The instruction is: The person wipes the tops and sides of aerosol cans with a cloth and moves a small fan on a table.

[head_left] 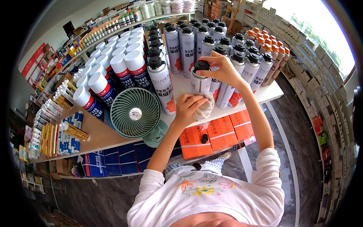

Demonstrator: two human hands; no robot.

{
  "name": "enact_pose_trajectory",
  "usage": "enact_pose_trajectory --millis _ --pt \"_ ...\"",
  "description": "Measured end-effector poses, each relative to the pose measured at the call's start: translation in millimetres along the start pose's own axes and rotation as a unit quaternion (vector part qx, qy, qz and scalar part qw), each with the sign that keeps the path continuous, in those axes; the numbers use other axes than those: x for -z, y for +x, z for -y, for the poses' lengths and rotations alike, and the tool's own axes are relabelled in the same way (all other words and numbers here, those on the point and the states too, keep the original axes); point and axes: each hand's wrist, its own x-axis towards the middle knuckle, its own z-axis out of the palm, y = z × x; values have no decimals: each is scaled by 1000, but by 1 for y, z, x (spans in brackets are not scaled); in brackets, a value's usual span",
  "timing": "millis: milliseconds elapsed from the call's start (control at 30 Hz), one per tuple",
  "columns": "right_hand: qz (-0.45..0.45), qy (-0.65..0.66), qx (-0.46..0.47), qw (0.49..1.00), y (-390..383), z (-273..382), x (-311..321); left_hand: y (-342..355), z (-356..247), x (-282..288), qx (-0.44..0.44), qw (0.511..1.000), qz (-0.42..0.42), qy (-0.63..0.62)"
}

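Note:
A pale grey foam can [199,84] with a black cap [201,66] stands upright near the front edge of the white table. My right hand [224,69] is closed on its top, thumb and fingers around the cap. Against the lower part of the can, my left hand [188,108] presses a bunched beige cloth [204,107], its fingers curled over the cloth. The cloth hides the can's base. Directly left is another tall foam can [162,87]; more black-capped cans [188,49] stand behind and to the right.
A green desk fan [135,113] sits left, before rows of white-capped blue cans [121,68]. Orange-capped tubes [278,60] stand at the right end. Orange boxes [195,142] and blue boxes [113,160] lie below the table. Stocked shelves [321,94] line the right wall.

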Motion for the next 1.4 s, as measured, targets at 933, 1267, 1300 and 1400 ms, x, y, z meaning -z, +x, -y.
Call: enact_pose_trajectory --millis 933,1267,1300,1400 --pt "-206 -158 -30 965 -26 27 -30 32 2 13 42 994 -51 -82" --pt "-236 -267 -7 934 -27 30 -36 -57 9 -15 50 994 50 -78" --pt "-244 -304 -5 921 -27 32 -40 -62 6 -15 42 994 86 -54" --pt "-226 -307 -2 924 -26 34 -43 -65 4 -15 44 994 86 -49"
